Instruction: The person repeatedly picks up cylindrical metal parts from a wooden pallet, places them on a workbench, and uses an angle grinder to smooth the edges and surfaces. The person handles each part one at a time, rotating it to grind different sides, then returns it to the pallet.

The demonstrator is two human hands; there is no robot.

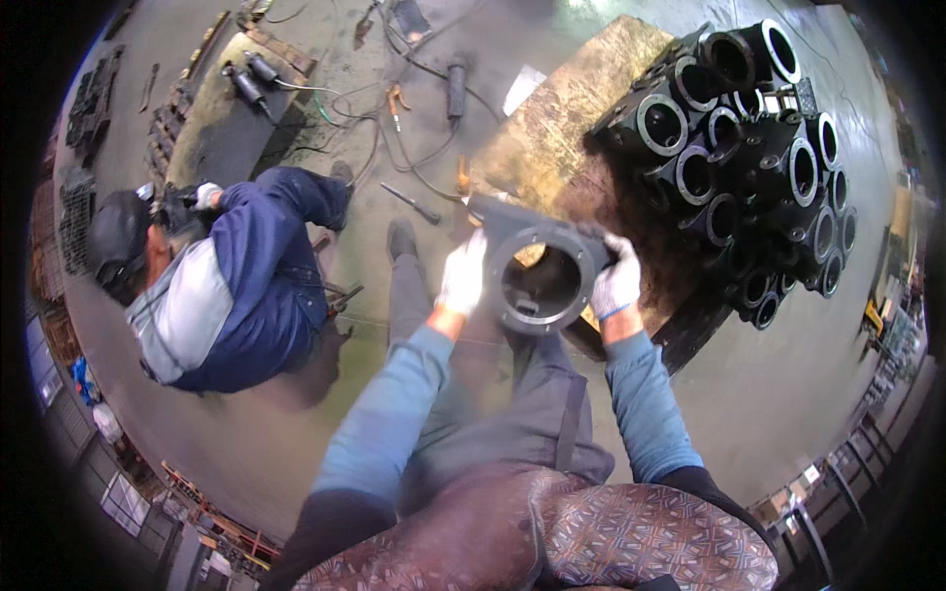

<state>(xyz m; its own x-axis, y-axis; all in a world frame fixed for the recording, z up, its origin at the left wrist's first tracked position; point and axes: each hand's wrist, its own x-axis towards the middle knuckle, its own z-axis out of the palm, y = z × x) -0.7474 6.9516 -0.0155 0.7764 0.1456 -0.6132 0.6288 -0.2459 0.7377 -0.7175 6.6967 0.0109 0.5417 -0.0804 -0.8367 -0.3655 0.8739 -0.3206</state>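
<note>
I judge this the handling step: left hand (461,276) and right hand (617,281) clamp the casting (564,281), and the next move needs even support.

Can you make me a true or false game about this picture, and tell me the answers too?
1. The left hand and right hand both hold one black metal housing. True.
2. The right hand has no glove on. False: it wears a white glove.
3. More black housings are piled to the right of the one being held. True.
4. The co-worker is on the right side of the picture. False: the co-worker is low down on the left.
5. A dark rod-shaped tool lies on the floor. True.
6. The held housing has a square opening facing up. False: the opening is round.
</note>
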